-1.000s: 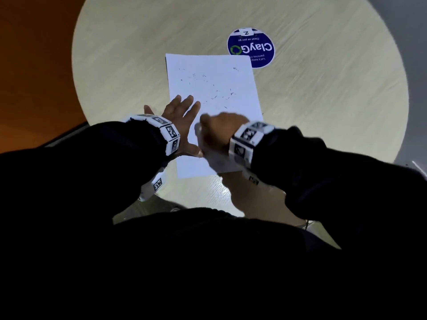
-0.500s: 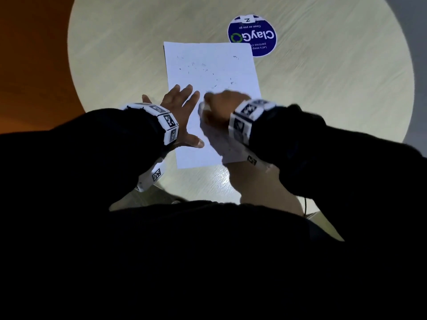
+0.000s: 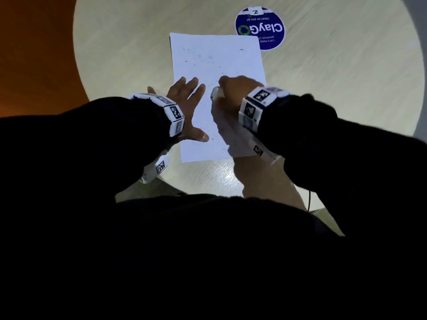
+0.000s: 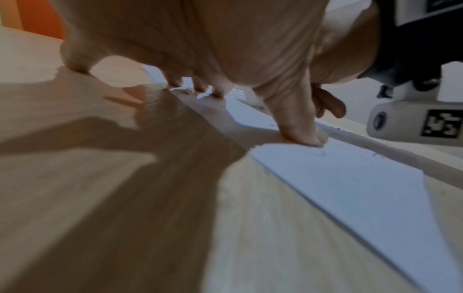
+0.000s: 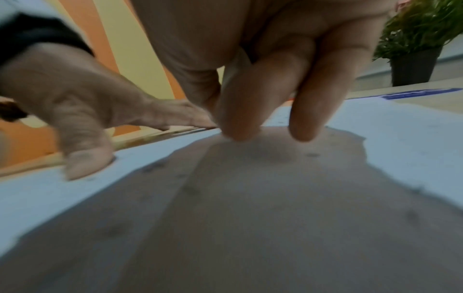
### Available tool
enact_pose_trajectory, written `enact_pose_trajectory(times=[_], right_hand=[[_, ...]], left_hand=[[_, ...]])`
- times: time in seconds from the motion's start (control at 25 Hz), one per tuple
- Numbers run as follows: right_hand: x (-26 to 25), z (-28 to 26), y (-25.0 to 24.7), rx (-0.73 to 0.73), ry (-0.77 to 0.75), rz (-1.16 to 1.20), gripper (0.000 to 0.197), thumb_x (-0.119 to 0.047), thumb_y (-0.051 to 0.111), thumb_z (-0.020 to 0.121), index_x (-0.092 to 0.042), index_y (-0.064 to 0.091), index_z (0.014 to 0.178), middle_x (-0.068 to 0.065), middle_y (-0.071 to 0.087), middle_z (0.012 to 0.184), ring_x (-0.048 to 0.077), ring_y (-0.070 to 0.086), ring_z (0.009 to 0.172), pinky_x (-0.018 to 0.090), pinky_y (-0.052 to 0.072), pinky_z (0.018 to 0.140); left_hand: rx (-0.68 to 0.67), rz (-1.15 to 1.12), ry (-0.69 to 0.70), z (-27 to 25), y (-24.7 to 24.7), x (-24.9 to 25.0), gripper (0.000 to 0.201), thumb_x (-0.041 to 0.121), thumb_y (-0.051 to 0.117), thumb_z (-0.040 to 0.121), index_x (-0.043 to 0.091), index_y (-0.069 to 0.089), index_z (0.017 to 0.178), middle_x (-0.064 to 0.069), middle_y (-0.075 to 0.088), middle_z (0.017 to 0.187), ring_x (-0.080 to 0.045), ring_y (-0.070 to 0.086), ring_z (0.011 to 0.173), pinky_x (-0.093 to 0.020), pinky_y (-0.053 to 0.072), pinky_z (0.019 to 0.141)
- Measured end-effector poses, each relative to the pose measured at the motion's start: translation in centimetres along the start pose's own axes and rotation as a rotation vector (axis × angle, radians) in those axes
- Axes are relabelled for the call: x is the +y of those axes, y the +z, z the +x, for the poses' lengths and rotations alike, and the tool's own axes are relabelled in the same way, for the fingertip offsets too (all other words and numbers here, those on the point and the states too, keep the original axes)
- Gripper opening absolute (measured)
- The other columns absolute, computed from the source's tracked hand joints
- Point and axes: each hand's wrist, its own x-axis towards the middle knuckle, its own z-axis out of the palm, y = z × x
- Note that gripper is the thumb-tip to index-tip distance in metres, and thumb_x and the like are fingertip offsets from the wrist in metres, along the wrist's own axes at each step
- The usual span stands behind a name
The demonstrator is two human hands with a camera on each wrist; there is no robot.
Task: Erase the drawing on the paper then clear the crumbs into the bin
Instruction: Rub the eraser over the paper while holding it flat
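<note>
This looks like a shared office pantry or breakout area. The round pale wood-grain bench [image 3: 323, 112] carries a round blue sticker [image 3: 260, 28] reading "ClayGo" and "Clean as you go", the sort of notice put up in communal spaces. Behind it are orange and cream wall panels [image 5: 140, 65], and a green potted plant in a black pot [image 5: 415, 45] stands nearby.

Both hands low over the sheet, one flat, one pinching

Left hand [image 3: 187, 105] lies spread, fingers straight, thumb [image 4: 300, 126] pressed down apart from them. Right hand [image 3: 233, 91] is curled, fingertips [image 5: 238, 126] pointing down, pinching a small white eraser [image 3: 216, 93]; dark sleeves cover both forearms.
</note>
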Motion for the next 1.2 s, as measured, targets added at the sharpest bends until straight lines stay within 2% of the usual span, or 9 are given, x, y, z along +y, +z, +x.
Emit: enact_pose_trajectory(times=[0.08, 0.16, 0.2, 0.32, 0.36, 0.52, 0.76, 1.0, 1.2], right_hand=[[-1.6, -3.1, 2.5, 0.066, -0.001, -0.047, 0.019, -0.037, 0.045, 0.085, -0.019, 0.050, 0.090, 0.001, 0.057, 0.079, 0.025, 0.052, 0.068, 0.030, 0.043, 0.065], [-2.3, -4.4, 3.0, 0.064, -0.006, -0.005, 0.018, -0.038, 0.046, 0.083, -0.021, 0.050, 0.088, -0.003, 0.047, 0.068, 0.027, 0.053, 0.067, 0.030, 0.039, 0.063], [-1.9, -3.8, 2.5, 0.049, -0.007, -0.039, 0.020, -0.038, 0.046, 0.086, -0.020, 0.051, 0.093, -0.002, 0.048, 0.070, 0.028, 0.055, 0.071, 0.030, 0.036, 0.063], [0.3, -0.2, -0.6, -0.039, 0.026, 0.005, 0.035, -0.037, 0.045, 0.094, -0.010, 0.049, 0.116, 0.012, 0.060, 0.106, 0.032, 0.058, 0.098, 0.032, 0.035, 0.070], [0.7, 0.1, -0.7, -0.048, 0.033, 0.029, 0.037, -0.037, 0.044, 0.094, -0.009, 0.048, 0.118, 0.014, 0.060, 0.110, 0.033, 0.057, 0.098, 0.032, 0.036, 0.071], [-1.6, -4.9, 2.4, 0.041, 0.055, -0.002, 0.022, -0.039, 0.044, 0.089, -0.020, 0.050, 0.096, 0.002, 0.051, 0.078, 0.028, 0.053, 0.074, 0.031, 0.038, 0.065], [1.5, -0.9, -0.2, -0.116, 0.088, 0.009, 0.037, -0.037, 0.046, 0.093, -0.012, 0.049, 0.119, 0.013, 0.058, 0.118, 0.032, 0.055, 0.104, 0.034, 0.038, 0.077], [1.3, -1.2, 0.5, -0.070, 0.107, 0.106, 0.038, -0.036, 0.049, 0.092, -0.010, 0.049, 0.119, 0.012, 0.059, 0.109, 0.027, 0.050, 0.089, 0.031, 0.035, 0.073], [-3.3, -3.5, 2.4, 0.150, 0.056, -0.063, 0.020, -0.031, 0.044, 0.088, -0.016, 0.056, 0.092, 0.003, 0.056, 0.081, 0.026, 0.055, 0.076, 0.029, 0.033, 0.065]], left_hand=[[0.013, -0.001, 0.033, 0.0, 0.2, -0.3, 0.127, 0.080, 0.059, 0.063, 0.025, -0.012, 0.152, 0.003, -0.016, 0.160, -0.021, -0.016, 0.146, -0.063, 0.008, 0.113], [0.010, 0.004, 0.038, -0.1, 0.2, -0.4, 0.125, 0.078, 0.060, 0.065, 0.024, -0.011, 0.152, 0.001, -0.015, 0.160, -0.022, -0.015, 0.146, -0.060, 0.006, 0.115], [0.006, 0.006, 0.031, 0.0, 0.1, -0.3, 0.124, 0.078, 0.059, 0.065, 0.024, -0.011, 0.152, 0.002, -0.016, 0.160, -0.021, -0.015, 0.147, -0.060, 0.005, 0.114], [0.006, 0.013, 0.025, 0.0, -0.1, -0.1, 0.128, 0.086, 0.053, 0.059, 0.026, -0.012, 0.152, 0.004, -0.016, 0.160, -0.020, -0.014, 0.147, -0.065, 0.006, 0.112], [0.006, 0.017, 0.024, 0.0, 0.0, -0.2, 0.128, 0.087, 0.051, 0.059, 0.027, -0.012, 0.152, 0.005, -0.015, 0.160, -0.020, -0.014, 0.147, -0.066, 0.006, 0.112], [-0.011, 0.020, 0.006, -0.5, -0.4, -0.1, 0.122, 0.082, 0.055, 0.065, 0.028, -0.012, 0.152, 0.007, -0.016, 0.160, -0.017, -0.015, 0.147, -0.070, 0.004, 0.107], [-0.052, 0.042, -0.011, -0.5, -1.2, 0.3, 0.126, 0.085, 0.053, 0.061, 0.028, -0.013, 0.151, 0.005, -0.017, 0.160, -0.018, -0.014, 0.147, -0.068, 0.002, 0.108], [-0.009, -0.019, -0.037, -1.0, -0.8, -0.4, 0.119, 0.082, 0.056, 0.065, 0.033, -0.009, 0.151, 0.007, -0.015, 0.160, -0.015, -0.012, 0.147, -0.069, 0.004, 0.107], [-0.010, 0.008, -0.019, -0.9, -1.0, -0.6, 0.121, 0.080, 0.058, 0.067, 0.027, -0.011, 0.152, 0.005, -0.016, 0.160, -0.017, -0.013, 0.147, -0.070, 0.007, 0.106]])
